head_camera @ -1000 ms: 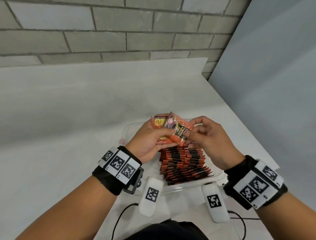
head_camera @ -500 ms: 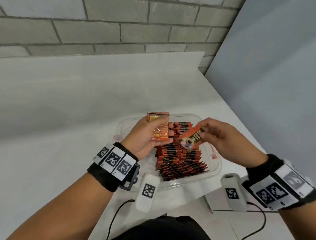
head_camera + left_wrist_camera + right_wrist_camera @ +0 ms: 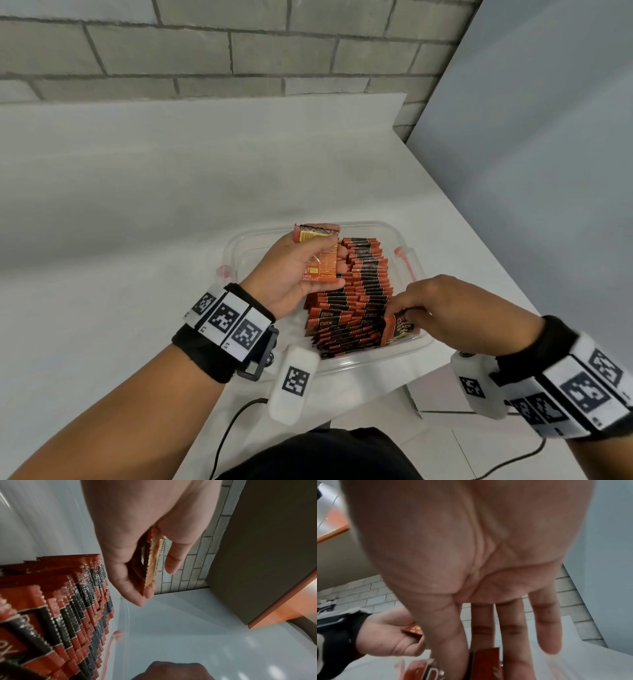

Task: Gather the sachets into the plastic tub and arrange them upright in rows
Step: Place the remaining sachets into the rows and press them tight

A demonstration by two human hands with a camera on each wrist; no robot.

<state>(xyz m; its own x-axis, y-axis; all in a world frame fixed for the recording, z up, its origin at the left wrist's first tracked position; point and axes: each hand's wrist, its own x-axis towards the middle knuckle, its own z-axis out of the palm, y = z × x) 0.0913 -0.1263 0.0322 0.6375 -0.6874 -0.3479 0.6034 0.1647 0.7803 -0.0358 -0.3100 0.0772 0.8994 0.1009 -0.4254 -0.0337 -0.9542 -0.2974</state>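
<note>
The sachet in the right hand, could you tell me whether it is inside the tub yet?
Partly in: the right hand holds the sachet upright, its lower end below the tub rim.

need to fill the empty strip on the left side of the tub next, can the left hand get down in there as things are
Probably yes: the left hand hovers right over that bare strip of the tub, nothing between them. It holds a few sachets, which could go straight in.

The right hand [image 3: 455, 313] covered the top of the sachet [image 3: 399, 329] it pinched. The tub's [image 3: 416, 265] near rim sat behind a wrist camera [image 3: 294, 383]. Lower sachet rows [image 3: 356, 291] stayed buried.
</note>
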